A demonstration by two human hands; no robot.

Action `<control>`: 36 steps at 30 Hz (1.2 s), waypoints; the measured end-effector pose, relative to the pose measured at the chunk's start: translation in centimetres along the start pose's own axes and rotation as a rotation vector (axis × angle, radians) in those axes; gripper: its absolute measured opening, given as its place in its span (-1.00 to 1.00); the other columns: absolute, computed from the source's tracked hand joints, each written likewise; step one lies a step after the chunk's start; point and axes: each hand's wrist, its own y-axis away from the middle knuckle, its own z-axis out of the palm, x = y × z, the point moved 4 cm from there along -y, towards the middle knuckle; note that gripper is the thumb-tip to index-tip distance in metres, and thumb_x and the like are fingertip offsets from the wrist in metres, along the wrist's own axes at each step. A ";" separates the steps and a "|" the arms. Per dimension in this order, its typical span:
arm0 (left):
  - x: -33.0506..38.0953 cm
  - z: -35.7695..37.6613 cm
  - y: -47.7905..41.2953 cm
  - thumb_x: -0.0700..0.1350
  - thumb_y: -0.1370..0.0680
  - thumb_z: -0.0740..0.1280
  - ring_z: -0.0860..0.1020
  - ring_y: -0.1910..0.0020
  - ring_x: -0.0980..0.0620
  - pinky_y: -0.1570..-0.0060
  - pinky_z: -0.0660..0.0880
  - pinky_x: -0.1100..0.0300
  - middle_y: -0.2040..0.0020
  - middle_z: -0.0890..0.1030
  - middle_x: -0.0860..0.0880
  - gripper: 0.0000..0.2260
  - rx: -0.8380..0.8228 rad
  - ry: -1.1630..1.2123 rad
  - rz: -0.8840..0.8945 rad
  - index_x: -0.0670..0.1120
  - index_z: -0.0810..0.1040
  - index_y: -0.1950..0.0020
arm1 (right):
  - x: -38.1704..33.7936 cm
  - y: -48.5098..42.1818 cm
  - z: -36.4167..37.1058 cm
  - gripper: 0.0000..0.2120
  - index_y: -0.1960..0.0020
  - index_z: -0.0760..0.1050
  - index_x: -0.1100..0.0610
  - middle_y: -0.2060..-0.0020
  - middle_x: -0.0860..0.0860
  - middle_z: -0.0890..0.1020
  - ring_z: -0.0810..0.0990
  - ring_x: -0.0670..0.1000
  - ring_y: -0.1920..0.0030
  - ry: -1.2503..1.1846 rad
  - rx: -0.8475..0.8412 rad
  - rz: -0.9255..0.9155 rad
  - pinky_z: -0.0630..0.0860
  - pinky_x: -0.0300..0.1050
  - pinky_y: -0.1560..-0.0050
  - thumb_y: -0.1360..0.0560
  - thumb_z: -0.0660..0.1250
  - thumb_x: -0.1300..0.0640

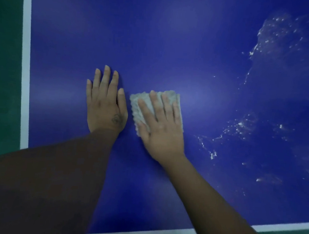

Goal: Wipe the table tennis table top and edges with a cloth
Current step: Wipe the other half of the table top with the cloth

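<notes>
Partway through, judging by the surface. Around both hands and leftward, as far as the white stripe (25, 71) along the left side, blue table top (155, 43) smooth and free of marks. Off to the right, well apart from the cloth, white specks (276, 34) scattered in an upper patch and again lower down, most likely yet to be wiped. No sign either way about the edges; near edge partly hidden by the arms.

Cloth (141, 106) folded into a pale pad, lying flat on the table top near the middle of the view, just beside the left hand with a narrow gap between. Right hand (162, 128) palm down on top of the cloth, fingers straight and slightly spread, pressing rather than curling round or pinching. Left hand (106, 106) flat on bare table, fingers straight and close together, thumb tucked alongside, holding nothing, probably bracing.
</notes>
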 end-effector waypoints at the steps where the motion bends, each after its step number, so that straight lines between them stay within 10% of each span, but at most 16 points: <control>1: 0.0 -0.1 0.0 0.01 -0.79 0.04 0.12 -0.74 -0.15 -0.71 0.01 -0.18 -0.73 0.24 -0.10 -0.51 0.006 0.002 0.000 -0.12 0.31 -0.70 | 1.8 1.0 -0.3 -0.44 -0.70 0.23 -0.08 -0.72 0.02 0.15 0.04 0.12 -0.73 0.007 -0.001 0.013 0.03 0.25 -0.69 -0.73 0.14 -0.15; 10: 0.2 -0.4 0.2 0.02 -0.78 0.02 0.06 -0.76 -0.11 -0.72 -0.02 -0.17 -0.76 0.18 -0.06 -0.49 -0.025 -0.046 -0.014 -0.08 0.26 -0.73 | 7.1 1.0 -1.2 -0.41 -0.74 0.12 0.00 -0.73 0.12 0.10 0.06 0.25 -0.71 0.125 0.109 0.629 -0.01 0.36 -0.66 -0.75 -0.04 -0.15; 17: 0.1 -0.6 0.3 0.10 -0.78 0.02 0.05 -0.76 -0.12 -0.72 -0.04 -0.16 -0.76 0.17 -0.07 -0.46 -0.041 -0.033 -0.009 -0.09 0.26 -0.73 | -1.4 5.7 0.3 -0.43 -0.73 0.15 -0.07 -0.73 0.03 0.10 -0.01 0.14 -0.73 0.050 -0.028 0.110 0.03 0.28 -0.68 -0.75 0.07 -0.17; 27: 0.4 -0.6 0.6 0.13 -0.78 0.03 0.04 -0.76 -0.14 -0.72 -0.07 -0.19 -0.75 0.17 -0.10 -0.44 -0.055 -0.080 0.014 -0.11 0.25 -0.72 | 10.8 6.5 -2.3 -0.38 -0.75 0.06 -0.01 -0.74 0.11 0.05 0.00 0.24 -0.72 0.102 0.035 0.610 -0.10 0.34 -0.68 -0.74 -0.10 -0.18; 36: 4.6 -0.5 0.8 -0.08 -0.74 0.10 0.09 -0.74 -0.20 -0.71 0.00 -0.22 -0.74 0.20 -0.16 -0.49 -0.085 -0.087 -0.123 -0.16 0.28 -0.70 | 4.4 14.5 -0.7 -0.46 -0.70 0.24 -0.06 -0.72 0.04 0.16 0.05 0.15 -0.72 0.013 -0.042 0.163 0.09 0.31 -0.66 -0.74 0.11 -0.15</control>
